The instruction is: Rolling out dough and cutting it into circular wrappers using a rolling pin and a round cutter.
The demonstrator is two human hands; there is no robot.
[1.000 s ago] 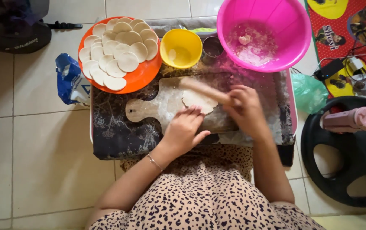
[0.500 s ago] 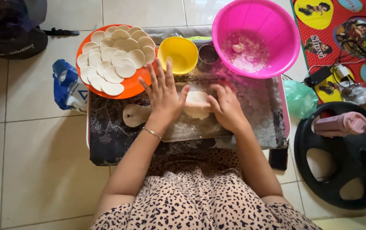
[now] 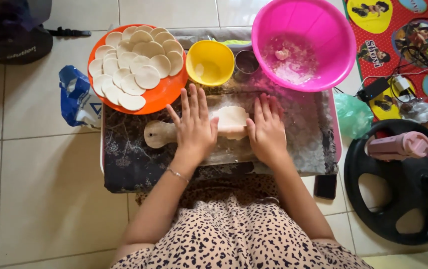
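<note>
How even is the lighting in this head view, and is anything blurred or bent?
Head view: soft, even daylight; faint shadows under the left hand and right hand; pale glare on the floor tiles; wide-angle lens curves the tile lines; dough stays sharp.

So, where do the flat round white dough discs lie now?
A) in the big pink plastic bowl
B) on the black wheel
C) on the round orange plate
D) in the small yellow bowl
C: the flat round white dough discs lie overlapped on the round orange plate, left of the small yellow bowl.

head cam | looks straight down | close above low table (image 3: 124, 164)
</note>
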